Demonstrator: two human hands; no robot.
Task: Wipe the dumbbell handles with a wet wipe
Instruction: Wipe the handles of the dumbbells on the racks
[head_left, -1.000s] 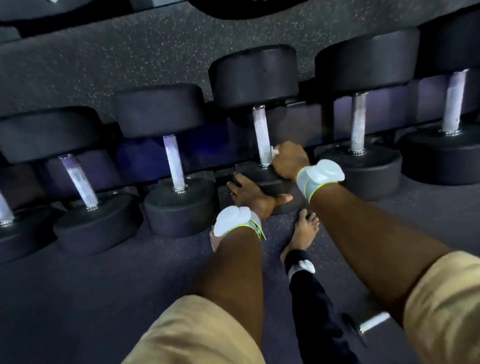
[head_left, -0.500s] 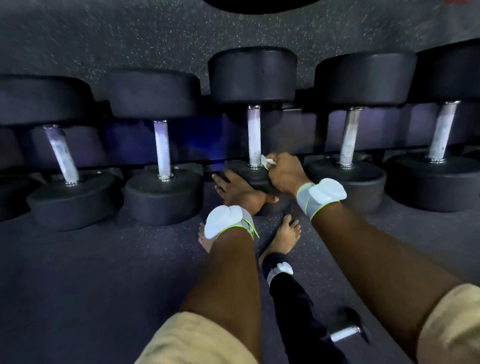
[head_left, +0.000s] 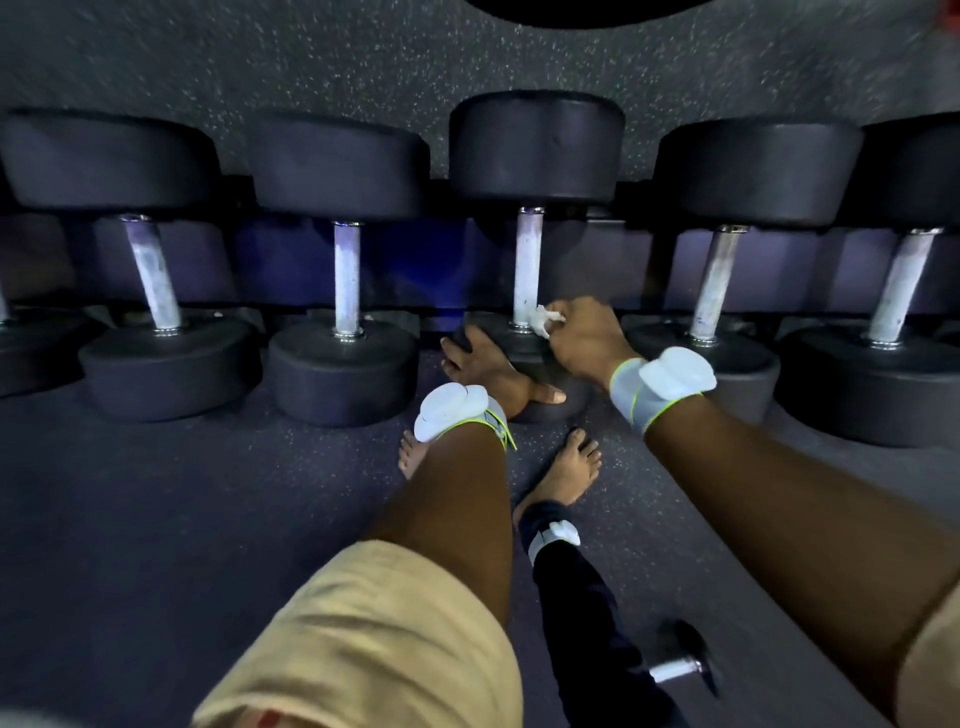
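You stand on a dark rubber floor (head_left: 156, 519) with small light speckles, and the same speckled material goes on behind the row of weights. The light is dim, with a blue-violet tone between the weights. Black dumbbells lie in a row across the view, each with one round head near you and one far from you, and a pale metal handle between them. At the lower right, a small dumbbell (head_left: 680, 660) lies alone on the floor, near your dark trouser leg (head_left: 587, 613). Your bare feet are on the floor just before the row.

Both your arms reach forward to the middle dumbbell (head_left: 535, 148). Your left hand (head_left: 488, 371) lies flat, palm down, on its near head, with the fingers spread and the thumb pointing to the right. Your right hand (head_left: 584, 338) is closed around a crumpled white wet wipe (head_left: 543, 317), and the wipe touches the bottom end of the middle handle (head_left: 529, 265), just above the near head. The wrist is bent a little, with the knuckles toward the handle. Each wrist carries a white band with a yellow-green edge.
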